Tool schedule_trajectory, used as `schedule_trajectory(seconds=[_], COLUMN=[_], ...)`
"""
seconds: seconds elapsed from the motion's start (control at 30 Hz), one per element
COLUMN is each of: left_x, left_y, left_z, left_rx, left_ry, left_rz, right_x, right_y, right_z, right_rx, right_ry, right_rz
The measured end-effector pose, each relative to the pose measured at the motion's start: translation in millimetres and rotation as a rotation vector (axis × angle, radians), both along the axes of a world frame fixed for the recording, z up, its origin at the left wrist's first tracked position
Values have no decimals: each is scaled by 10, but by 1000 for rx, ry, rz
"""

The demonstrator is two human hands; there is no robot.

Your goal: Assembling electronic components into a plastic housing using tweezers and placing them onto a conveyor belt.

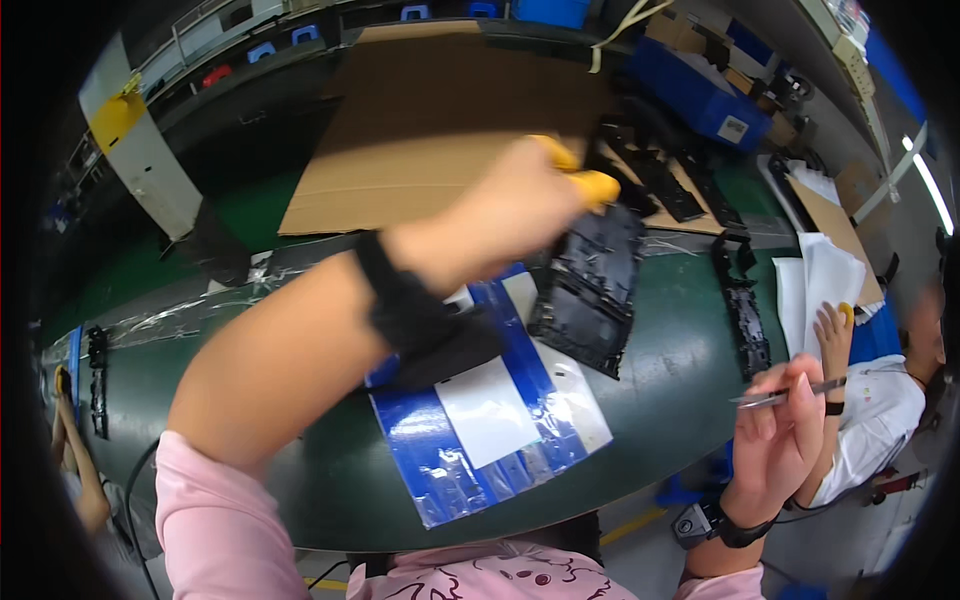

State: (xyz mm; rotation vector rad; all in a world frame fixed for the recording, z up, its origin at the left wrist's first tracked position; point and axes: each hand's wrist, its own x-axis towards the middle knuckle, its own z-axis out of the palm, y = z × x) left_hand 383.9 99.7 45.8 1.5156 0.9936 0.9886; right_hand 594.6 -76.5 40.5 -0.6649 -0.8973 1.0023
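Note:
My left hand (530, 200) reaches across the table, yellow covers on its fingertips. Its fingers are curled at the upper end of a black moulded plastic panel (590, 285) and appear to grip it; part of the grip is hidden. The panel slants toward me, partly over a blue-and-white sheet in clear plastic (485, 415). At the right, raised near the table edge, my right hand (780, 430) pinches slim metal tweezers (765, 398), pointing left.
Several black plastic parts (665, 180) lie on cardboard (400, 150) at the back. Another long black part (742, 305) is at the right, near white sheets (815, 290) and a co-worker's hand (832, 335). A blue bin (690, 95) stands at the back right.

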Motion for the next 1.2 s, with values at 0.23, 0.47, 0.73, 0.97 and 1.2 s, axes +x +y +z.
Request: schedule_trajectory(seconds=[0.23,0.47,0.73,0.97,1.2], left_x=[-1584,-1626,-1493,-1351,-1165], left_y=[-408,-584,-592,-721,-905], left_z=[-446,-735,-788,-758,-722], left_rx=[-360,-350,-197,-321,-424], left_ry=[-406,-476,-595,-755,-787], left_rz=[258,298,318,369,149], right_x=[-926,-1084,-1076,-1064,-1077], right_y=[784,1174,1248,1254,1097], right_z=[-168,-857,-903,-937,-655], right_rx=[-242,-452,-450,-409,-382], right_ry=[-290,-282,-347,-386,-252], right_rz=[343,466,410,418,466])
